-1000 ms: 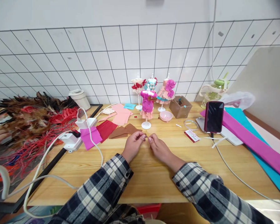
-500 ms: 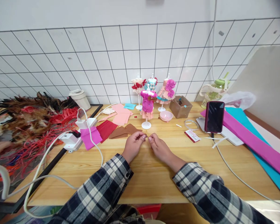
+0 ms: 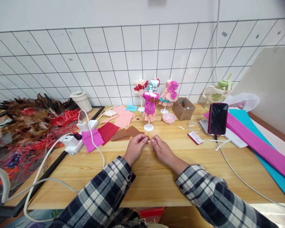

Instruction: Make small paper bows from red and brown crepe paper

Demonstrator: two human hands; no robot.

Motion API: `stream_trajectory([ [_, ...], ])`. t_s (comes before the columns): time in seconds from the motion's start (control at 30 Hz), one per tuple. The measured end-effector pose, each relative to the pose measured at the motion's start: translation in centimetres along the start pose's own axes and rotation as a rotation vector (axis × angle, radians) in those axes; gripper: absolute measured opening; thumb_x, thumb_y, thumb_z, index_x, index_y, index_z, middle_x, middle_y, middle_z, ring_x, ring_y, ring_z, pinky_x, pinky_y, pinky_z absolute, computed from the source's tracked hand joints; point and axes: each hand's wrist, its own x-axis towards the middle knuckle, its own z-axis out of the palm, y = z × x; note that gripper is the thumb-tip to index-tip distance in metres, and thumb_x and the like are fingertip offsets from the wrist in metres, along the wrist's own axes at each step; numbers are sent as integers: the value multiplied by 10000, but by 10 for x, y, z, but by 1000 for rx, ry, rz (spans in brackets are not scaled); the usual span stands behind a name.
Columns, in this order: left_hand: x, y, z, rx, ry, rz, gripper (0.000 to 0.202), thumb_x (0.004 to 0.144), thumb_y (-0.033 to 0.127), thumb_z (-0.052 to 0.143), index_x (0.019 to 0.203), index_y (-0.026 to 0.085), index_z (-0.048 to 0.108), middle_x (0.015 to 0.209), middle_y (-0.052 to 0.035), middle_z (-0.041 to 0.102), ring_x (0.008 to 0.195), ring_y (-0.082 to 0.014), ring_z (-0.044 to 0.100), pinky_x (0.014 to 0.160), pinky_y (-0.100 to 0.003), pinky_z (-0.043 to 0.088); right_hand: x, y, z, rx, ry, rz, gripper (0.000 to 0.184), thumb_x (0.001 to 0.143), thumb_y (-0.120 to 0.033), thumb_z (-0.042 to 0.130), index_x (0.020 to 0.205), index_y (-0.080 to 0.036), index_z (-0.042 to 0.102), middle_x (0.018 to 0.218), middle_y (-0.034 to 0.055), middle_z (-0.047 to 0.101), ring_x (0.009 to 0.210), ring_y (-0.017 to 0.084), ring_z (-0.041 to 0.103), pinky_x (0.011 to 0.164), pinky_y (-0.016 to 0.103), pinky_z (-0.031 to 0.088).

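My left hand (image 3: 136, 148) and my right hand (image 3: 162, 150) meet over the wooden table, fingertips almost touching. Both are closed in a pinch on a thin brown strip of paper (image 3: 149, 138), mostly hidden by the fingers. Just beyond them stands a small white dress form (image 3: 148, 127) wearing a magenta paper top (image 3: 150, 106) and a pink ruffled skirt. Brown paper pieces (image 3: 120, 135) lie to the left of my fingers, beside a folded red paper (image 3: 108, 132) and pale pink sheets (image 3: 123, 120).
Behind are more dressed forms (image 3: 168, 95), a cardboard box (image 3: 184, 109) and a pink bowl (image 3: 169, 118). On the right stand a phone (image 3: 218, 119) and a bottle (image 3: 216, 98). Power strips (image 3: 72, 144) with white cables and a feather pile (image 3: 35, 123) occupy the left.
My hands stay in nearly the same place, still pinching the brown strip. At the far left, another person's hand has drawn back toward the frame edge.
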Motion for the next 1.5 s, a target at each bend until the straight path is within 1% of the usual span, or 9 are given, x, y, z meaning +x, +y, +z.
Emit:
stream_trajectory([
  [0.27, -1, -3, 1, 53, -20, 7, 207, 770, 355, 614, 761, 148, 615, 707, -11, 604, 686, -139, 545, 688, -247, 438, 1, 4, 2, -17, 18, -8, 269, 945, -462, 274, 898, -233, 407, 738, -3, 550, 661, 168, 526, 638, 280, 374],
  [0.6, -1, 3, 3, -25, -58, -14, 246, 773, 391, 610, 748, 146, 613, 710, -15, 597, 730, -149, 547, 751, -267, 447, 0, -3, 2, 96, 64, 34, 237, 925, -446, 338, 858, -229, 402, 675, -22, 546, 620, 158, 523, 599, 270, 384],
  [1.0, 0, -2, 1, -92, -45, -27, 216, 774, 361, 630, 764, 145, 635, 711, -10, 624, 724, -144, 573, 765, -273, 456, 1, -4, 1, 239, 25, 79, 236, 896, -443, 388, 783, -236, 375, 556, -71, 432, 503, 126, 419, 519, 254, 344],
  [1.1, 1, -2, 0, -68, -13, -22, 239, 775, 387, 629, 797, 150, 658, 756, -34, 651, 770, -171, 598, 798, -310, 470, 3, -2, 1, 220, 95, 79, 259, 880, -471, 417, 781, -233, 393, 566, -65, 442, 519, 125, 430, 531, 256, 350],
  [1.17, 1, -1, -1, -2, 9, 58, 237, 775, 382, 636, 834, 160, 692, 882, -71, 662, 894, -201, 605, 874, -343, 460, 4, 0, -1, 319, 135, 126, 291, 869, -519, 419, 818, -233, 426, 538, -74, 408, 470, 115, 392, 477, 242, 325],
  [1.23, 0, 2, -1, 102, 8, 185, 212, 782, 355, 645, 876, 183, 725, 1068, -102, 622, 1064, -227, 557, 976, -372, 410, 5, 2, -5, 543, 63, 253, 355, 866, -576, 380, 841, -229, 452, 479, -93, 331, 380, 98, 298, 393, 226, 265],
  [1.33, -4, 7, 0, 218, -55, 310, 172, 799, 320, 642, 902, 229, 745, 1230, -101, 537, 1199, -246, 468, 1059, -404, 335, 6, 4, -11, 926, -241, 494, 400, 862, -594, 391, 742, -216, 437, 432, -111, 256, 322, 59, 151, 323, 192, 148],
  [1.43, -7, 10, 1, 229, -125, 345, 164, 805, 320, 639, 904, 245, 747, 1266, -89, 520, 1218, -255, 452, 1065, -423, 326, 6, 7, -16, 1164, -519, 613, 353, 870, -500, 472, 707, -188, 441, 468, -97, 336, 326, 22, 137, 314, 154, 84],
  [1.5, -9, 11, 1, 210, -164, 353, 170, 810, 327, 632, 907, 245, 745, 1294, -83, 507, 1233, -262, 441, 1068, -430, 321, 7, 9, -19, 1259, -596, 628, 258, 866, -409, 516, 763, -175, 486, 506, -87, 392, 327, 7, 166, 314, 134, 87],
])
